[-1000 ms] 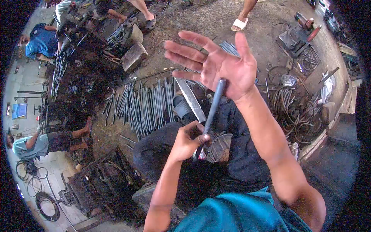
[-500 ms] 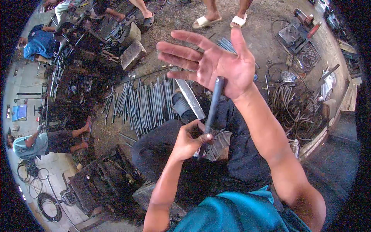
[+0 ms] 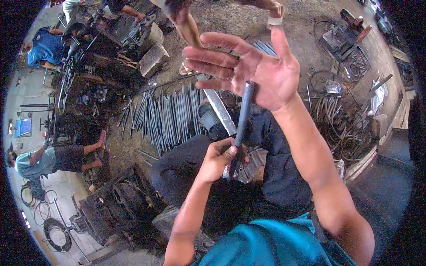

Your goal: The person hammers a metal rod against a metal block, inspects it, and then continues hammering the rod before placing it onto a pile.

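Left hand (image 3: pixel 213 165): fingers closed around the lower metal rod (image 3: pixel 244 113). Right hand (image 3: pixel 271 79): fingers open near its top. Rod appears stiff, moderately heavy; grasp mid-length.

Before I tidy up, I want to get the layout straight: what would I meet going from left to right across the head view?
Small blue item, dark coil, row of rods on the ground, dark rod gripped by the left hand, heap of curved rods.

Rods (image 3: pixel 174 116) left of held bar (image 3: pixel 243 114)
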The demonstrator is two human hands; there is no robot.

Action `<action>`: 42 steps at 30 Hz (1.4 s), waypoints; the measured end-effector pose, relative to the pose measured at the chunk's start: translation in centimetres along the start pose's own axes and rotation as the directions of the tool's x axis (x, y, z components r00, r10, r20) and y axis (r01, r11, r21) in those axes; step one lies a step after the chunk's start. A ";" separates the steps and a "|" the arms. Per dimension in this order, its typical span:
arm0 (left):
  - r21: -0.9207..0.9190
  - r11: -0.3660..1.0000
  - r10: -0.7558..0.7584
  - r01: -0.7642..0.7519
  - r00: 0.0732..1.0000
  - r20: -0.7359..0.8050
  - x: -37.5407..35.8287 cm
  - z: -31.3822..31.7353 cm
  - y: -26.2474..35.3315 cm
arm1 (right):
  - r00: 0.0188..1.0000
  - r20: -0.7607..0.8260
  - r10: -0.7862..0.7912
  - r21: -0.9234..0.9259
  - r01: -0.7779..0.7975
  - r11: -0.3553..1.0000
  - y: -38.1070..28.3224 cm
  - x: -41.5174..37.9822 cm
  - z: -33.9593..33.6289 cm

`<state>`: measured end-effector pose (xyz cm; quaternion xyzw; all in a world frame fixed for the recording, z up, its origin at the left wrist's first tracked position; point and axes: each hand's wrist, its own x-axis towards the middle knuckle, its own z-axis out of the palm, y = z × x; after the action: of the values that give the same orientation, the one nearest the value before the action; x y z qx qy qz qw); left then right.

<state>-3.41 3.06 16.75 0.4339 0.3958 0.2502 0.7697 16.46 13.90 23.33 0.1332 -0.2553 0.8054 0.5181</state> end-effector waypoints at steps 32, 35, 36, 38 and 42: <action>0.250 0.962 0.142 -0.109 0.983 -0.118 -0.1 0.7 -0.2 | 0.996 -0.093 0.002 0.004 -0.001 1.000 0.5 0.1 0.0; 0.236 0.952 0.229 -0.194 0.964 -0.134 -0.3 0.6 -1.2 | 0.993 -0.115 0.003 -0.022 -0.006 1.000 0.1 -0.2 0.1; 0.246 0.946 0.258 -0.212 0.951 -0.169 -0.3 0.7 -1.2 | 0.993 -0.115 0.002 -0.022 -0.005 1.000 0.0 -0.3 0.0; 0.149 0.978 0.167 -0.143 0.972 -0.165 -0.6 0.8 -0.5 | 0.997 -0.079 0.004 -0.033 -0.006 0.999 -0.3 -0.3 -0.2; -0.123 0.992 0.028 -0.029 1.000 -0.013 -0.3 0.0 -0.4 | 0.999 -0.052 -0.001 -0.033 -0.001 0.999 -0.5 -0.4 -0.2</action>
<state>-3.54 2.65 16.53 0.3898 0.3779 0.2875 0.7890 17.14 13.89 23.08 0.1036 -0.2547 0.8043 0.5268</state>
